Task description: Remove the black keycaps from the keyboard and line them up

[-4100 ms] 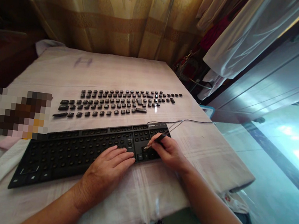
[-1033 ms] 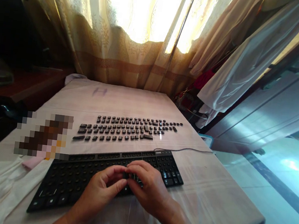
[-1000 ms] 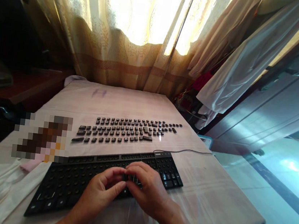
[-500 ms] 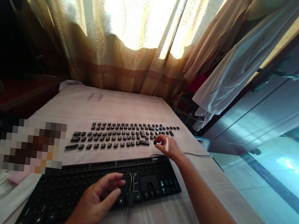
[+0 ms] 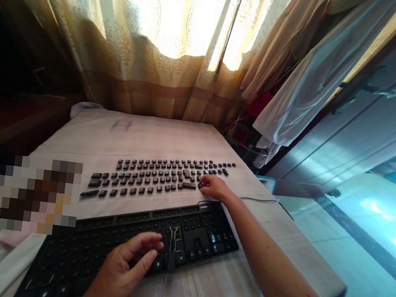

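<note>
A black keyboard [image 5: 160, 223] lies on the cloth-covered table with most of its keycaps off. Several loose black keycaps [image 5: 150, 190] are laid out in rows behind it. My right hand [image 5: 213, 187] is at the right end of the near rows, its fingertips pinched on a small black keycap [image 5: 200, 185] beside a long keycap [image 5: 189, 186]. Over the keyboard's middle front rests my left hand [image 5: 129, 263], fingers curled, with a gap between thumb and fingertips and nothing seen in it. A wire keycap puller [image 5: 172, 249] with a dark handle lies on the keyboard just right of it.
The keyboard's cable [image 5: 258, 199] runs off to the right edge of the table [image 5: 163, 137]. A blurred-out patch and white cloth [image 5: 21, 261] lie at the left. Behind are curtains [image 5: 137, 83], with hanging clothes [image 5: 289, 111] and a door [image 5: 333, 131] to the right.
My right hand has moved slightly left and down with the keycap, closer to the long keycap. The left hand stays over the keyboard. The whole view has shifted a little.
</note>
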A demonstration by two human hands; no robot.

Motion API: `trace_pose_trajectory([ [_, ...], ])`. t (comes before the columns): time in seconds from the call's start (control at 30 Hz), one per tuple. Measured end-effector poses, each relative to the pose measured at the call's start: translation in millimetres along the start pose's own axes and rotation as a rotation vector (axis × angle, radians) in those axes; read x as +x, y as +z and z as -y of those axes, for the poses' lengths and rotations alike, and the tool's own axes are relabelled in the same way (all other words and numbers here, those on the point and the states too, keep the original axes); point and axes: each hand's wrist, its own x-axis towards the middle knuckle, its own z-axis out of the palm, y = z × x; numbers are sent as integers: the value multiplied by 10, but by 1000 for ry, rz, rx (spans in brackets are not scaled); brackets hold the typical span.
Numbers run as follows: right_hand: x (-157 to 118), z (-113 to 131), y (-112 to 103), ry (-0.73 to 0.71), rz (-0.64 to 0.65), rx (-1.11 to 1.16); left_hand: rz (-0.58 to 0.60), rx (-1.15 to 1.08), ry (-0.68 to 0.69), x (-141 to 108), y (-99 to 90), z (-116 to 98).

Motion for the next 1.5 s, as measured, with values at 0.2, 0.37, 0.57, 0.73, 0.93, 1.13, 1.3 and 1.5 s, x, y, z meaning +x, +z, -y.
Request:
trace_pose_trajectory([
  [0.2, -90, 0, -57, -15, -38, 1, -8, -25, -23, 11, 1, -25],
  [0.37, -415, 94, -116, -41, -183, -6, -34, -109, -88, 20, 4, -106],
  [0.57, -1188, 415, 188, -525, -280, 64, -93, -160, -85, 23, -26, -172],
  [0.73, -1726, 537, 508, -804, -264, -82, -136, -142, -35, 28, -68, -175],
  [0.93, -1869, 505, 695, -814, -313, -183, -139, -137, 8, 33, -57, -171],
  [1.13, -1835, 533, 794, -844, -426, -155, -145, -108, 39, 35, -34, -117],
  [1.3, -1864, 565, 767, -853, -477, 18, -136, -83, 41, 34, -41, -102],
  [1.5, -1808, 427, 497, -513, -510, 646, -123, -53, 33, 37, -28, -104],
])
